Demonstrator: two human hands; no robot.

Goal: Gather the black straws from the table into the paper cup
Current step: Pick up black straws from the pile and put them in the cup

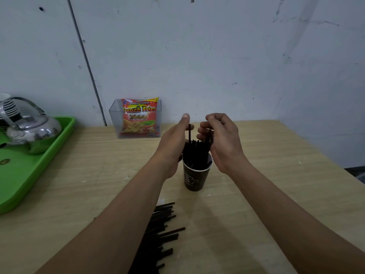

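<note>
A dark paper cup (194, 178) stands upright at the middle of the wooden table (256, 175), with several black straws (194, 153) standing in it. My left hand (173, 143) is beside the bundle on its left, fingers straight, touching the straws. My right hand (221, 139) is on the right, its fingers curled round a few straws at the top of the bundle. One straw sticks up higher than the others between my hands. A pile of loose black straws (158, 234) lies on the table near me, partly under my left forearm.
A green tray (29, 175) with a metal kettle (29, 129) sits at the left. A clear plastic box (115, 119) holding a French Fries snack bag (139, 117) stands against the back wall. The table's right edge runs diagonally at the far right.
</note>
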